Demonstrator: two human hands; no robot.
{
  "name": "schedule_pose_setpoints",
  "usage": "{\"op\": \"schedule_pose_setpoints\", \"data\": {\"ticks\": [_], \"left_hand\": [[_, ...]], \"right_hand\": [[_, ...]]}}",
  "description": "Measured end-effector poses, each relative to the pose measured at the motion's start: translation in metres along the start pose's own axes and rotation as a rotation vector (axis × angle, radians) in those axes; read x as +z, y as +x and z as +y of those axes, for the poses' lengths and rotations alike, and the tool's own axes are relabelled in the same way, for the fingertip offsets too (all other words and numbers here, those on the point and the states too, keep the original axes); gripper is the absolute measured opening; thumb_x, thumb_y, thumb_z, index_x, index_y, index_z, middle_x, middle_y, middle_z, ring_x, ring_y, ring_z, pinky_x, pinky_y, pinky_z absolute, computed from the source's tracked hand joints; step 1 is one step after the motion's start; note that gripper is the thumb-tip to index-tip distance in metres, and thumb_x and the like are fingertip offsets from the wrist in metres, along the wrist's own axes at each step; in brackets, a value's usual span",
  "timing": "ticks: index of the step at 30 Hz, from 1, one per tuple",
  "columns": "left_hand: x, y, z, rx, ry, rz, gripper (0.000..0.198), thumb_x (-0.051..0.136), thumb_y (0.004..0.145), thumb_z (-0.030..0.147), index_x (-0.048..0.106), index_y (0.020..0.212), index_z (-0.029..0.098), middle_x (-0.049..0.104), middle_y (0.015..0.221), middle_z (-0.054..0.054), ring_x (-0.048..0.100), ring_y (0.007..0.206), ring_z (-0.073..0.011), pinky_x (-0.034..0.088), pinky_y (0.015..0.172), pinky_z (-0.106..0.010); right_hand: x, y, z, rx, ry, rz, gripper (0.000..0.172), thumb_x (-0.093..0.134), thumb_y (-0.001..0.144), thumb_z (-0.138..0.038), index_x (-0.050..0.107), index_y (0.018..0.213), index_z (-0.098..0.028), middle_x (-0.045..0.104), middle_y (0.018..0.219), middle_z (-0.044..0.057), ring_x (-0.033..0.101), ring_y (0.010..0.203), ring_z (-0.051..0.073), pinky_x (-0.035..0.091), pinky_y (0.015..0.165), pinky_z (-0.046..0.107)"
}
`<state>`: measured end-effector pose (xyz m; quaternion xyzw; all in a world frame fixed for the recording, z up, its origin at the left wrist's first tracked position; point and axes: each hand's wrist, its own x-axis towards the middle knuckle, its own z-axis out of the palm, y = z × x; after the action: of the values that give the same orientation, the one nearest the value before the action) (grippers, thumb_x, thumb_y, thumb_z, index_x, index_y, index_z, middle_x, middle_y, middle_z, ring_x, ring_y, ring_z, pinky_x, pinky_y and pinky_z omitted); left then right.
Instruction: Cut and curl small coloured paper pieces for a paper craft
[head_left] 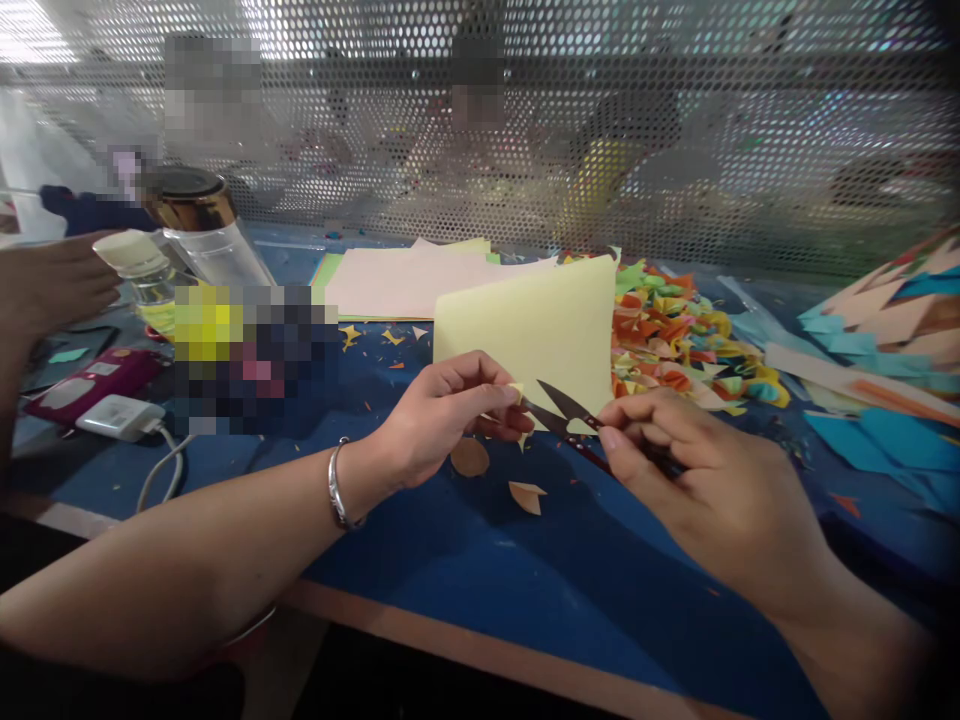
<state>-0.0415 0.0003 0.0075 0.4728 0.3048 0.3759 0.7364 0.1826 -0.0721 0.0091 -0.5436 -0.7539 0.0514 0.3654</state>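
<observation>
Cutting seemingly in hand: left hand [457, 410] pinches small paper piece [517, 393] left of spread scissors [571, 408] gripped by right hand [690, 460], yellow sheet [525, 325] beyond; next snip needs steady fingertips.

Perf. metal screen [360, 120] along back of blue tbl [525, 590]; btls & charger gear at L.

Tall clear btl [217, 245] w/ dark & gold cap, just beside smaller clear btl [142, 272] w/ whitish cap. Nearer: dark flat item [96, 343] (can't ID), maroon case [79, 392], white chgr block [120, 417] right by it, white cable [178, 468] curving twd front edge.
</observation>
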Motion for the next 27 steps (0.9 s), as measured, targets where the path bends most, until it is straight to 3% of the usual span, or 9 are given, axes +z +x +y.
{"op": "schedule_pose_setpoints", "data": {"ticks": [12,19,27], "left_hand": [[-0.0026,-0.0020,0.0001,0.042,0.272,-0.048,0.019,0.066,0.092,0.032,0.058,0.085,0.016,0.063,0.075,0.001,0.063,0.066,-0.0091,0.053,0.066,-0.024],[-0.0005,-0.0081,0.0022,0.217,0.655,-0.011,0.019,0.060,0.098,0.036,0.057,0.091,0.019,0.060,0.079,-0.001,0.060,0.070,-0.0108,0.046,0.061,-0.024],[0.0033,-0.0070,0.0012,-0.168,0.320,-0.017,0.025,0.059,0.099,0.040,0.056,0.087,0.018,0.057,0.071,0.001,0.047,0.052,-0.0063,0.036,0.050,-0.023]], "right_hand": [[-0.0020,-0.0021,0.0009,-0.036,-0.029,-0.032,0.004,0.060,0.095,-0.026,0.064,0.093,-0.026,0.067,0.062,-0.006,0.061,0.047,0.010,0.046,0.049,0.020],[-0.0014,-0.0010,0.0007,-0.063,-0.045,-0.034,0.004,0.060,0.095,-0.024,0.062,0.095,-0.027,0.070,0.064,-0.007,0.065,0.050,0.010,0.049,0.051,0.019],[-0.0028,0.0002,0.0024,-0.129,-0.077,-0.073,0.006,0.058,0.096,-0.022,0.060,0.092,-0.027,0.068,0.062,-0.008,0.064,0.048,0.010,0.048,0.049,0.019]]}}
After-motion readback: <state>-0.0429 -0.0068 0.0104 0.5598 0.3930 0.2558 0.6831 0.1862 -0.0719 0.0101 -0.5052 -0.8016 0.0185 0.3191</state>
